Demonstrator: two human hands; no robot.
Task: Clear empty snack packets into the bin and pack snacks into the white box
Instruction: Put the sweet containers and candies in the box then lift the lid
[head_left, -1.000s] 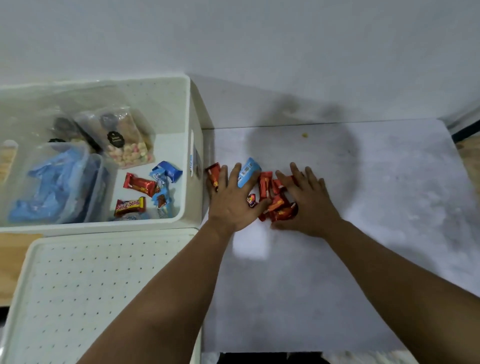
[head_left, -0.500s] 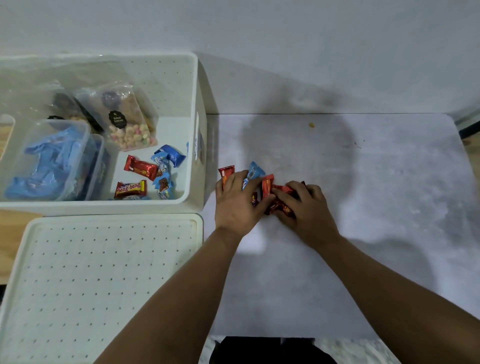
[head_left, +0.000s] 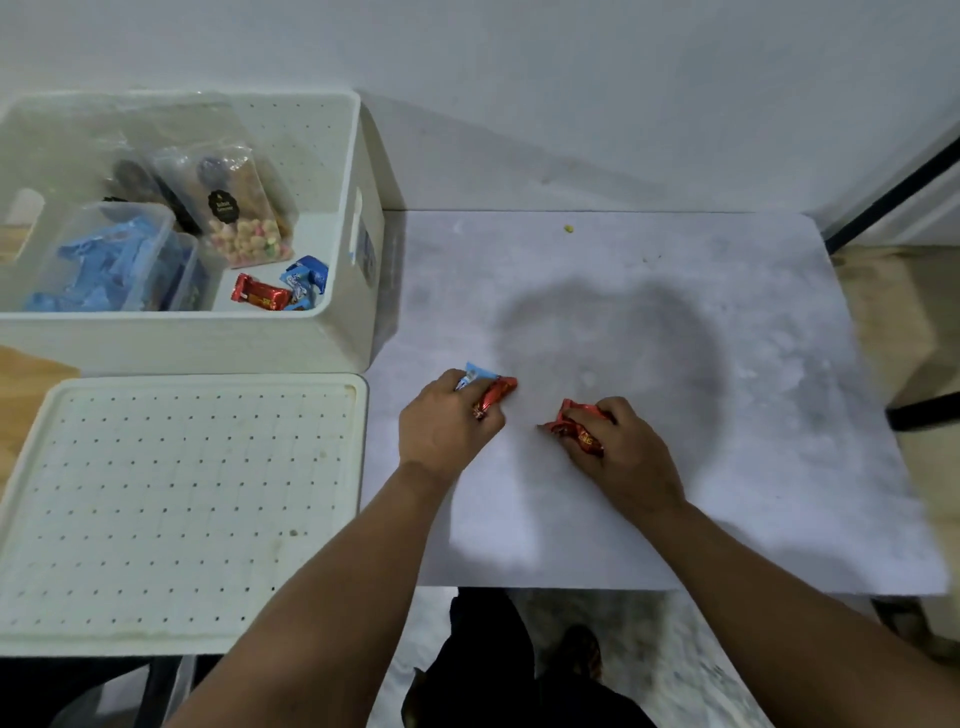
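Two handfuls of snacks are gathered and ready for the box. Far left, the white box (head_left: 363, 171) stands open, holding a clear tub of blue packets (head_left: 104, 260), a bag of mixed sweets (head_left: 244, 208) and a few loose red and blue snacks (head_left: 283, 291) on its floor; its perforated lid (head_left: 182, 499) lies flat just in front of it. On the pale table (head_left: 727, 415), the left hand (head_left: 447, 426) is curled round a blue packet (head_left: 478, 373) and a red one (head_left: 496, 395), near the box's right wall. Just beside it, a little apart, the right hand (head_left: 623, 447) clutches a bunch of red snacks (head_left: 579, 428); how many is hard to tell, since the fingers cover most of them. The step in hand looks like packing: the next move calls for lifting both handfuls leftward over the box's rim and letting go above the bare floor by the loose snacks. A small yellow crumb (head_left: 569, 228) lies near the table's far edge. No bin is in view.
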